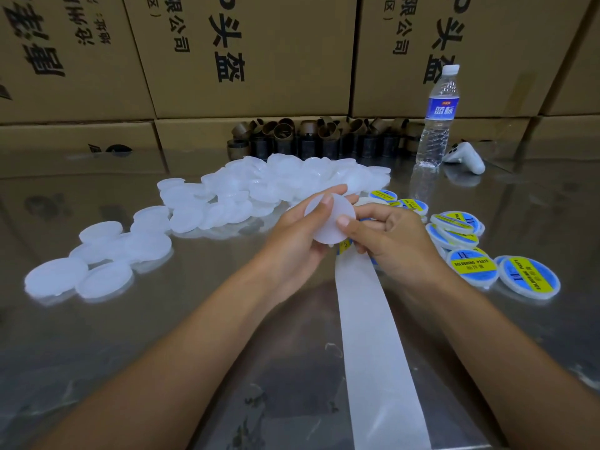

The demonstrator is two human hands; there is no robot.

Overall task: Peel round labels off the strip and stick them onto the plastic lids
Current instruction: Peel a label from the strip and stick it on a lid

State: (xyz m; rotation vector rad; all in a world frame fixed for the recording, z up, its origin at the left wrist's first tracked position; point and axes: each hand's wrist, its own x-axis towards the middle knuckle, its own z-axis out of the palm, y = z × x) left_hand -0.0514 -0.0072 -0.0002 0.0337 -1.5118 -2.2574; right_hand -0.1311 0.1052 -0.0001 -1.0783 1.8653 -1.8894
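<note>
The left hand (292, 235) holds one blank lid (329, 219) a little above the steel table (162, 336). Its fingers are curled round the left rim of the lid and its thumb lies on the face near the top. The right hand (396, 241) meets this lid from the right: the thumb presses flat on the face near the right rim, and the other fingers are curled under it. In these curled fingers is the upper end of the label strip (373, 336). Directly below the lid, a blue and yellow label (344, 246) shows on the strip, partly hidden by the lid. From there the bare white backing runs down the table toward the person.

Left of the held lid and behind it lies the pile of blank lids (259, 186), translucent white, with some single ones spread further to the left. Right of the held lid are the labelled lids (470, 241), several overlapping; the words "SOLDERING PASTE" can be read on two of them. Further behind the held lid, to the right, a water bottle (436, 118) stands upright, with a white controller (464, 155) just beside it. Straight behind the held lid, past the pile, are brown cardboard rings (324, 138), and behind these stand stacked cardboard boxes (243, 53).
</note>
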